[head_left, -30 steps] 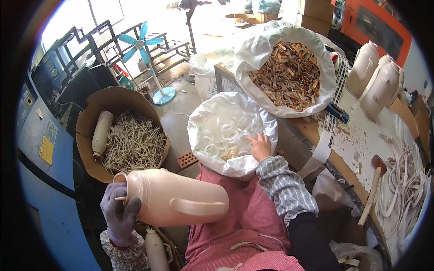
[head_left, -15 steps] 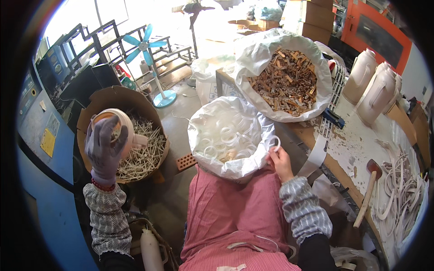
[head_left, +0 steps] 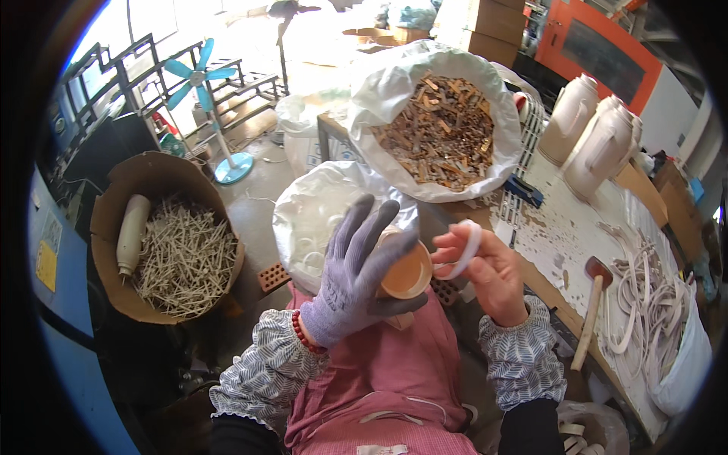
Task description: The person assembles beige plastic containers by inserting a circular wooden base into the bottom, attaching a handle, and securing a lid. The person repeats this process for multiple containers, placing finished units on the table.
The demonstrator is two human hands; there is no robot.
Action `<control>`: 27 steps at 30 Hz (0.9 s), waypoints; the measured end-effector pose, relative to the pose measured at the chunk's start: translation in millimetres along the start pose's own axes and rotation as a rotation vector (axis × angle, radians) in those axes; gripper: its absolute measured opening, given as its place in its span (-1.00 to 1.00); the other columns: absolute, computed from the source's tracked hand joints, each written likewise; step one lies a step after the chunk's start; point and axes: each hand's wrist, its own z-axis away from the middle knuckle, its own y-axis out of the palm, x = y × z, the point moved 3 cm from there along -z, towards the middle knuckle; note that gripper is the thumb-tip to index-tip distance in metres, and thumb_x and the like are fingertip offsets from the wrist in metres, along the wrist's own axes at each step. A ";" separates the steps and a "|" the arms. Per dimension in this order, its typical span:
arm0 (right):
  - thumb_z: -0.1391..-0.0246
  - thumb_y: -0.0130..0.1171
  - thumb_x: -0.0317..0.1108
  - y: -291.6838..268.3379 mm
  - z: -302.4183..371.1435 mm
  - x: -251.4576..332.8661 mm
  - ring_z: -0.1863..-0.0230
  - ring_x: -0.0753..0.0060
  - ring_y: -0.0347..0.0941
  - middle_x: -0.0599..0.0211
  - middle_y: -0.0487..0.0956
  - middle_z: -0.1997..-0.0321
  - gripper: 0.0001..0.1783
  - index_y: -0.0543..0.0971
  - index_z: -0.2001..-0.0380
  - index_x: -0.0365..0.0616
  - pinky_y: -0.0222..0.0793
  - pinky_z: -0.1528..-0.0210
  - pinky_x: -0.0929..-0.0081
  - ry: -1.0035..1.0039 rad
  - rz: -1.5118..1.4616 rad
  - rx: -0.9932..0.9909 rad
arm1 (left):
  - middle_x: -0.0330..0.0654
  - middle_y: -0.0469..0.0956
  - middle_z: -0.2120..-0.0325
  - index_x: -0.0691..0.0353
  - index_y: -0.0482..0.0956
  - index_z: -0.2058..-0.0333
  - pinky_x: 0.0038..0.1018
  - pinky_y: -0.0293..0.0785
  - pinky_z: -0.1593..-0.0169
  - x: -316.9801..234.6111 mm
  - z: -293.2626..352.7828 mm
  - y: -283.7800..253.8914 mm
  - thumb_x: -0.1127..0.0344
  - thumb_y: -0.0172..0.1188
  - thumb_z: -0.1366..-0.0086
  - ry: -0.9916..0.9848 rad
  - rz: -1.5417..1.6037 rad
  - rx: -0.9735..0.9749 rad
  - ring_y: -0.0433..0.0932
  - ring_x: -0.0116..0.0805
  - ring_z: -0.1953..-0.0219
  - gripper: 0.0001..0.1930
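Observation:
My left hand (head_left: 343,287), in a grey glove, grips a cream plastic jug casing (head_left: 410,279) over my lap. Its round, orange-tinted open end faces up toward me; the rest is mostly hidden behind the glove. Just to the right, my bare right hand (head_left: 499,282) pinches a translucent white plastic ring (head_left: 471,252) between thumb and fingers. The ring is close to the casing's rim; whether they touch I cannot tell. Behind my left hand stands a white bag (head_left: 287,216) of similar clear rings, partly covered by the glove.
At left, a cardboard drum (head_left: 108,282) holds thin beige plastic sticks (head_left: 184,262) and a cream bottle-shaped piece (head_left: 134,233). A large bag (head_left: 379,72) of brown scraps stands at far centre. The right-hand bench (head_left: 547,250) carries cream jugs (head_left: 599,148), a mallet (head_left: 589,315) and pale strips (head_left: 644,299).
My left hand has brought the casing from above the drum rightward to my lap. My right hand has lifted the ring from the bag's edge up beside it. The view has shifted right.

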 end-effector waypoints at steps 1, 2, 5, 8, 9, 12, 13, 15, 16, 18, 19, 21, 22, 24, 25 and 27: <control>-0.22 -0.05 -0.57 2.6 -3.1 3.0 -0.14 0.27 0.44 0.04 0.45 -0.11 -0.53 0.26 -0.20 -0.34 0.41 -0.15 0.29 0.030 -0.004 0.062 | -0.04 0.39 -0.12 0.12 0.39 -0.16 0.05 0.12 -0.29 2.3 0.1 5.9 0.02 0.52 0.19 -0.038 0.002 0.034 0.41 0.00 -0.13 -0.12; -0.19 -0.09 -0.64 2.5 -5.6 5.1 -0.13 0.31 0.43 0.08 0.43 -0.13 -0.54 0.25 -0.18 -0.31 0.39 -0.18 0.33 0.063 0.019 0.066 | -0.05 0.42 -0.10 0.17 0.38 -0.16 0.06 0.08 -0.31 6.5 1.2 11.4 0.00 0.52 0.19 -0.077 0.002 0.069 0.40 -0.02 -0.13 -0.10; -0.16 -0.10 -0.67 4.7 -4.9 9.4 -0.12 0.35 0.43 0.12 0.44 -0.09 -0.60 0.30 -0.09 -0.31 0.36 -0.20 0.35 0.029 0.124 0.056 | -0.07 0.49 -0.02 0.28 0.34 -0.18 0.09 -0.02 -0.34 10.9 -5.9 16.3 -0.07 0.50 0.18 -0.077 -0.036 0.089 0.43 -0.07 -0.11 -0.04; -0.17 -0.07 -0.64 9.3 -7.6 10.1 -0.07 0.33 0.46 0.08 0.44 -0.04 -0.74 0.35 0.05 -0.29 0.44 -0.12 0.33 -0.014 0.168 0.010 | -0.06 0.48 -0.03 0.27 0.32 -0.19 0.09 0.02 -0.32 13.4 -8.9 19.9 -0.06 0.50 0.18 -0.083 -0.011 0.100 0.43 -0.02 -0.10 -0.03; -0.18 -0.06 -0.62 11.2 -8.9 11.6 -0.04 0.29 0.48 0.04 0.44 -0.03 -0.77 0.35 0.08 -0.29 0.46 -0.10 0.30 -0.021 0.195 -0.002 | -0.05 0.47 -0.04 0.27 0.31 -0.19 0.08 0.05 -0.31 15.5 -8.0 20.7 -0.05 0.50 0.18 -0.096 0.012 0.111 0.42 -0.01 -0.11 -0.03; -0.17 -0.08 -0.67 18.1 -7.3 16.4 -0.05 0.47 0.45 0.17 0.46 -0.05 -0.76 0.36 0.10 -0.25 0.43 -0.12 0.48 0.006 0.214 0.014 | -0.04 0.45 -0.07 0.27 0.29 -0.21 0.00 0.15 -0.28 21.9 -4.3 25.0 -0.02 0.51 0.18 -0.111 0.119 0.111 0.40 0.03 -0.14 -0.02; -0.17 -0.07 -0.67 19.3 -7.4 16.4 -0.03 0.47 0.46 0.17 0.46 -0.04 -0.77 0.36 0.11 -0.25 0.43 -0.10 0.49 -0.012 0.224 0.014 | -0.03 0.44 -0.08 0.27 0.28 -0.21 -0.03 0.19 -0.27 22.6 -3.0 26.3 0.00 0.52 0.18 -0.112 0.160 0.107 0.39 0.04 -0.15 -0.02; -0.17 -0.06 -0.66 20.4 -7.9 17.7 0.00 0.48 0.48 0.18 0.47 -0.03 -0.79 0.37 0.13 -0.25 0.44 -0.07 0.51 -0.047 0.248 0.009 | -0.03 0.43 -0.09 0.27 0.27 -0.22 -0.11 0.26 -0.24 17.3 -4.8 30.7 0.07 0.52 0.18 -0.099 0.203 0.112 0.38 0.03 -0.16 -0.03; -0.17 -0.04 -0.64 22.4 -10.4 17.0 0.04 0.52 0.47 0.22 0.49 0.00 -0.82 0.38 0.15 -0.25 0.45 -0.03 0.52 -0.032 0.302 0.011 | -0.04 0.43 -0.10 0.27 0.27 -0.22 -0.12 0.26 -0.24 14.4 -7.6 31.9 0.08 0.52 0.18 -0.106 0.209 0.136 0.38 0.03 -0.15 -0.03; -0.10 -0.01 -0.65 20.9 -14.8 6.7 0.18 0.38 0.54 0.16 0.54 0.16 -0.84 0.42 0.24 -0.25 0.47 0.11 0.47 0.019 0.580 -0.028 | -0.06 0.44 -0.10 0.26 0.26 -0.24 -0.13 0.27 -0.24 14.9 -9.4 33.2 0.13 0.51 0.21 -0.108 0.219 0.139 0.39 0.03 -0.15 -0.01; -0.04 0.00 -0.68 20.3 -16.9 3.1 0.23 0.27 0.57 0.10 0.55 0.22 -0.82 0.43 0.27 -0.25 0.48 0.16 0.43 -0.001 0.722 -0.023 | -0.05 0.44 -0.09 0.25 0.25 -0.24 -0.13 0.27 -0.24 16.2 -9.4 34.2 0.13 0.51 0.23 -0.096 0.239 0.144 0.39 0.04 -0.14 0.00; 0.02 0.01 -0.68 29.4 -17.6 6.5 0.24 0.13 0.56 0.08 0.55 0.23 -0.83 0.44 0.32 -0.26 0.48 0.18 0.38 -0.167 0.994 0.057 | -0.05 0.44 -0.09 0.25 0.24 -0.25 -0.13 0.27 -0.24 19.2 -6.6 36.4 0.15 0.52 0.25 -0.081 0.277 0.162 0.39 0.04 -0.14 0.02; 0.05 0.02 -0.69 33.7 -17.4 6.8 0.25 0.06 0.55 0.08 0.56 0.24 -0.83 0.45 0.34 -0.26 0.48 0.20 0.36 -0.247 1.124 0.101 | -0.03 0.44 -0.08 0.22 0.24 -0.26 -0.13 0.27 -0.23 22.7 -6.0 38.8 0.17 0.51 0.28 -0.082 0.312 0.184 0.40 0.04 -0.13 0.04; 0.16 0.05 -0.64 25.9 -21.0 2.9 0.31 -0.09 0.51 0.04 0.55 0.37 -0.85 0.49 0.43 -0.24 0.45 0.30 0.24 -0.165 1.109 0.198 | -0.03 0.45 -0.07 0.20 0.24 -0.26 -0.14 0.28 -0.23 22.0 -5.3 44.6 0.17 0.51 0.28 -0.047 0.361 0.216 0.41 0.04 -0.12 0.03; 0.15 0.05 -0.62 22.2 -19.2 0.3 0.34 -0.07 0.53 0.06 0.56 0.40 -0.87 0.50 0.45 -0.24 0.46 0.32 0.23 -0.095 1.133 0.238 | -0.02 0.45 -0.06 0.19 0.25 -0.26 -0.14 0.28 -0.23 19.9 -4.7 46.6 0.17 0.51 0.27 -0.024 0.385 0.232 0.41 0.04 -0.11 0.03; 0.10 0.04 -0.56 22.2 -14.8 -2.3 0.39 -0.06 0.52 0.08 0.55 0.44 -0.93 0.50 0.49 -0.20 0.45 0.35 0.18 -0.095 1.187 0.261 | -0.02 0.47 -0.02 0.18 0.28 -0.23 -0.13 0.28 -0.23 17.1 -1.5 47.1 0.16 0.49 0.24 -0.013 0.390 0.238 0.43 0.04 -0.08 -0.03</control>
